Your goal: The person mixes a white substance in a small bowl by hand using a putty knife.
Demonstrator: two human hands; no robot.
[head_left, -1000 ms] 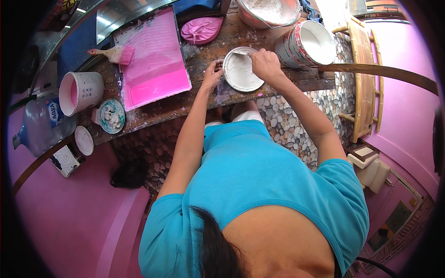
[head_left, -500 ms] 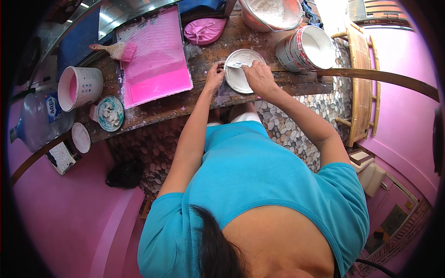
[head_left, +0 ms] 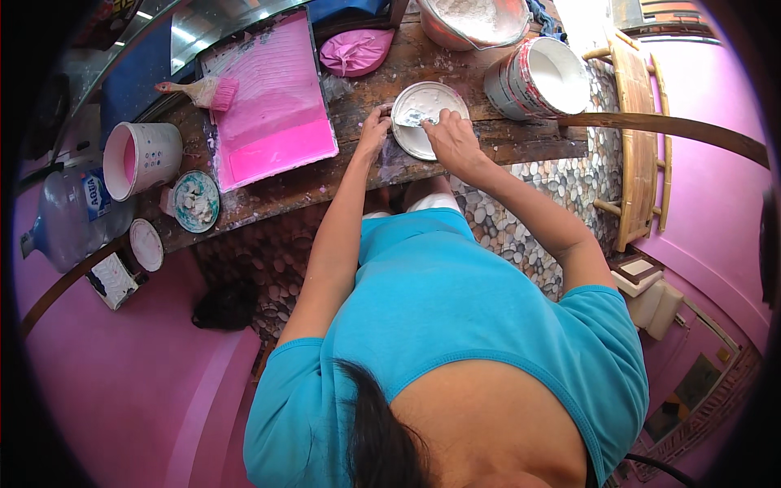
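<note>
A round white lid (head_left: 416, 148), smeared with pale grey-white paste, lies on the wooden table in front of me. At its left side my left hand (head_left: 373, 130) grips the rim, thumb and fingertips at the edge. My right hand (head_left: 454, 140) is closed around a small putty knife (head_left: 412, 119), whose handle is mostly hidden under the fingers. Its flat blade rests on the paste within the lid, angled to the left.
Left on the table (head_left: 350, 172) are a paint tray (head_left: 281, 150) with bright pink paint, a pink brush (head_left: 215, 93), a white tub (head_left: 154, 154) and a teal-stained dish (head_left: 195, 203). A bucket of white paint (head_left: 521, 85), a basin of powder (head_left: 443, 32) and a pink bag (head_left: 356, 53) stand around the lid.
The putty knife and my right hand have shifted slightly left and down over the lid. My left hand keeps its place at the rim.
</note>
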